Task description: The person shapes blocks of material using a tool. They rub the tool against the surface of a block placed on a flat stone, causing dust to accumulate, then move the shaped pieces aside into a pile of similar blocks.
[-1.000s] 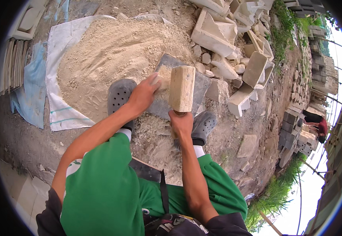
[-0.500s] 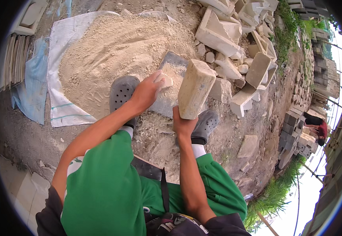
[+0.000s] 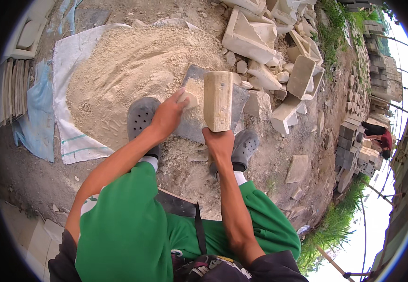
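Observation:
My right hand (image 3: 219, 142) is closed at the near end of a heavy, pale, block-shaped mallet (image 3: 218, 101); its handle is hidden in my fist. The mallet is raised above a dark flat slab (image 3: 196, 129) dusted with crumbs. Over the slab's left part, my left hand (image 3: 167, 115) grips a pale plaster-like chunk (image 3: 191, 99) between thumb and fingers. The chunk sits close to the crumbs, left of the mallet and apart from it. Whether it touches the slab I cannot tell.
Beyond the slab, pale crushed powder (image 3: 119, 70) is heaped on a white sack sheet (image 3: 65, 61). Broken plaster-like moulds (image 3: 251, 37) pile up at the far right. My shoes (image 3: 140, 117) flank the slab. Stacked grey blocks (image 3: 347, 145) and a person (image 3: 382, 141) are farther right.
The mallet has swung slightly left and turned, so its long face now lies nearly straight ahead. My left hand keeps hold of the chunk. The whole view has shifted a little.

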### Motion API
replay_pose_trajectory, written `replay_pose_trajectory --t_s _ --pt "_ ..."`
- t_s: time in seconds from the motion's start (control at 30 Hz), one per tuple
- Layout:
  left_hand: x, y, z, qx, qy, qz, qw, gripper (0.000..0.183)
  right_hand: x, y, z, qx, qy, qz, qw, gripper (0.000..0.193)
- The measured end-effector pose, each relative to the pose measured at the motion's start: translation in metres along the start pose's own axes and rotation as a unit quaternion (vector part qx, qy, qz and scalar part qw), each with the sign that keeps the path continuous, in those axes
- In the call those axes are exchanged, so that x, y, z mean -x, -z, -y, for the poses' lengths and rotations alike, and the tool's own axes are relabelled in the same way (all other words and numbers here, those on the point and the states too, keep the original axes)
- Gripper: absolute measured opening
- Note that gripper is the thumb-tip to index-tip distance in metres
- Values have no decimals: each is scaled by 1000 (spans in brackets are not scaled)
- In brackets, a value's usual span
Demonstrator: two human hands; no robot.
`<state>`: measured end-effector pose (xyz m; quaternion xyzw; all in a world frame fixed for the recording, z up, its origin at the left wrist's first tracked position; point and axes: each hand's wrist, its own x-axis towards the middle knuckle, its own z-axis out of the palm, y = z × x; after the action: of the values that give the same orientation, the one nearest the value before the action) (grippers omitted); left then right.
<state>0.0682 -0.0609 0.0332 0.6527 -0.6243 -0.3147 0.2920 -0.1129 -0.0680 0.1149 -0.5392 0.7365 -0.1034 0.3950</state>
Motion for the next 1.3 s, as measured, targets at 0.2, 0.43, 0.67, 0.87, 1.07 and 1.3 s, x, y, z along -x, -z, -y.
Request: replay_pose_trajectory --t_s 0.2,0.43,0.67,0.87,1.07,1.3 --pt "-1 0 -3 14 -20 -5 1000 37 -2 -10 -20 -6 65 -46 997 34" --pt "-2 -1 0 -6 -15 3 1000 38 6 -2 -9 -137 32 -44 989 36" --pt "0 4 -1 1 -2 19 1000 37 -2 -12 -20 38 -7 22 999 34" --pt "-4 3 -7 -2 -24 -1 1000 34 13 -19 -19 -163 120 -89 975 33" --pt "-2 5 -4 -7 -29 -5 1000 31 4 -11 -30 64 -13 29 997 38" --pt "-4 2 -5 -16 -33 -11 999 33 3 0 -10 -80 82 -79 990 37"
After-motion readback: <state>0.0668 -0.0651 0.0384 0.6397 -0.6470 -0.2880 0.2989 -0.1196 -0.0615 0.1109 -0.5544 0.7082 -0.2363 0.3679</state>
